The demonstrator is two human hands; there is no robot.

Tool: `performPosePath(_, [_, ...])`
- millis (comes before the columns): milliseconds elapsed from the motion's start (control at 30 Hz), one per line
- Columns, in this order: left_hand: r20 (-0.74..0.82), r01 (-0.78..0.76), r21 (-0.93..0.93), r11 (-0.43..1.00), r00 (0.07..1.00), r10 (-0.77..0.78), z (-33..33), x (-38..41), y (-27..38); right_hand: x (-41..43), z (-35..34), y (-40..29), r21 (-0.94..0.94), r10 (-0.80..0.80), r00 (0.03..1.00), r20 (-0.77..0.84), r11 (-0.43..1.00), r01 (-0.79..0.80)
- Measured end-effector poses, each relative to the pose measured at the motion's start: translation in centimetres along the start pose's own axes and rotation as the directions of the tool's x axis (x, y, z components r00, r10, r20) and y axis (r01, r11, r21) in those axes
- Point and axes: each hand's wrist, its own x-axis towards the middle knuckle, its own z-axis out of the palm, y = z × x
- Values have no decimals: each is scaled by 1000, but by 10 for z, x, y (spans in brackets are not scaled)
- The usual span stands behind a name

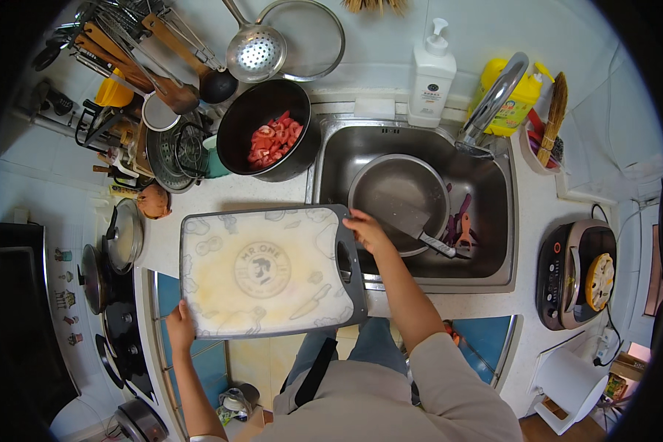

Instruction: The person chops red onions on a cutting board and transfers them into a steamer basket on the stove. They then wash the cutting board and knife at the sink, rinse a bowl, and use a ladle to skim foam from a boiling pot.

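Between my two hands is a white cutting board (215, 282) with a dark grey rim, a handle slot and printed drawings. My left hand (180, 326) grips its lower left edge. At the upper right corner, above the handle slot, my right hand (366, 229) holds the rim. The board spans the counter's front edge and hides part of it. To its right, in the steel sink (331, 160), sits a metal bowl (392, 171). A cleaver (406, 214) lies across the bowl, its handle over the rim. An orange peeler (464, 231) lies beside purple peelings (465, 204).
A black pot (235, 127) with cut tomatoes (275, 138) stands behind the board. An onion (154, 201) lies left of it. The faucet (497, 99) reaches over the sink's back right. Pan lids (124, 235) sit at the stove (127, 331); an electric appliance (563, 276) stands right.
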Motion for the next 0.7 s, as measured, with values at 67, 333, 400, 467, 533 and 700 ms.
performPosePath(67, [31, -6, 14, 1000, 999, 5, -5, 1, 2, 13, 4, 0, 64, -86, 993, -75, 994, 91])
performPosePath(333, [15, -16, 52, 999, 1000, 15, -8, 0, 5, 28, 15, -24, -674, -343, 888, -307, 737, 53])
performPosePath(400, [10, -3, 55, 998, 1000, 2, -10, -3, 10, 26, 14, -48, -662, -381, 868, -318, 745, 85])
performPosePath(467, [11, -13, 39, 999, 1000, 12, -10, -1, 20, 30, -8, -80, -585, -322, 944, -69, 780, 223])
performPosePath(533, [17, 23, 44, 999, 1000, -24, -10, -5, 14, -17, 0, -121, -444, -348, 935, 71, 828, 343])
performPosePath(700, [-41, -18, 25, 1000, 999, 19, -6, -3, -5, -27, -20, -86, -937, -723, 666, 182, -333, -106])
